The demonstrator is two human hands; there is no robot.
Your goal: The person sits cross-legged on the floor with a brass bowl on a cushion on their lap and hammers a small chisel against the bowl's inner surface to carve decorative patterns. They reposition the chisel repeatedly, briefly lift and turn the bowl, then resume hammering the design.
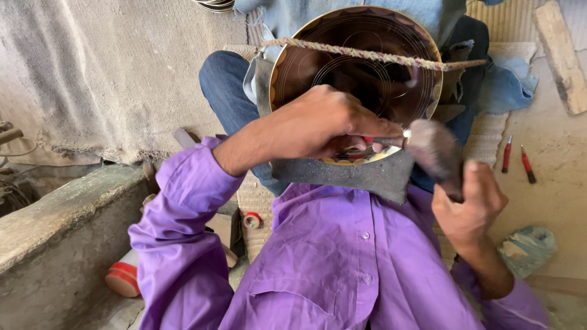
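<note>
A round brass plate (358, 55) with engraved circles and a scalloped rim stands tilted against my jeans-clad legs (223, 85). A braided rope (367, 55) crosses its face, and its lower edge rests behind a dark grey pad (367, 174). My left hand (318, 125) is closed around a small metal punch (390, 141), whose tip is at the plate's lower rim. My right hand (471, 205) grips the handle of a hammer (431, 146). The blurred hammer head is right at the punch's end.
Two red-handled tools (507, 153) (527, 164) lie on the floor at the right, below a wooden plank (562, 61). A blue-green cloth (527, 247) lies lower right. A concrete ledge (55, 214), a red-and-white spool (122, 278) and a small tape roll (251, 220) are at the left.
</note>
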